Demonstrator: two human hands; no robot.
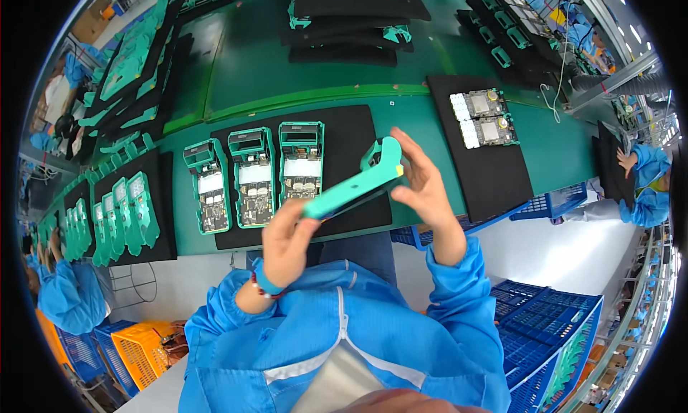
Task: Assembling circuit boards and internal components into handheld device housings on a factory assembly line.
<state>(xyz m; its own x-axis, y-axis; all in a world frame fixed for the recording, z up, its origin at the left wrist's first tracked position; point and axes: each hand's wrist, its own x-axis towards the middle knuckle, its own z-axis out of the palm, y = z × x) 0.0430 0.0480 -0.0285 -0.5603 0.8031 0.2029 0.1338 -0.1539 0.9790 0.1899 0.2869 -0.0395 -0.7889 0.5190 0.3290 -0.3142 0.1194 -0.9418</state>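
Observation:
My left hand [285,242] is closed round the lower end of a green plastic device housing [355,189], held tilted above the table edge. The housing shows its narrow side, with a yellow spot near its upper end; its inside is mostly hidden. My right hand [423,180] is beside that upper end, fingers stretched and thumb apart; whether it touches the housing I cannot tell. Left of it, three similar green housings with circuit boards, a left one [208,187], a middle one [253,176] and a right one [301,159], lie in a row, partly on a black mat [351,123].
At the right, two circuit boards [484,119] lie on another black mat [494,180]. More green housings [125,212] stand in a row at the left. Stacked black trays [351,30] sit at the back. Blue crates [545,327] are below right; a person in blue [648,184] is far right.

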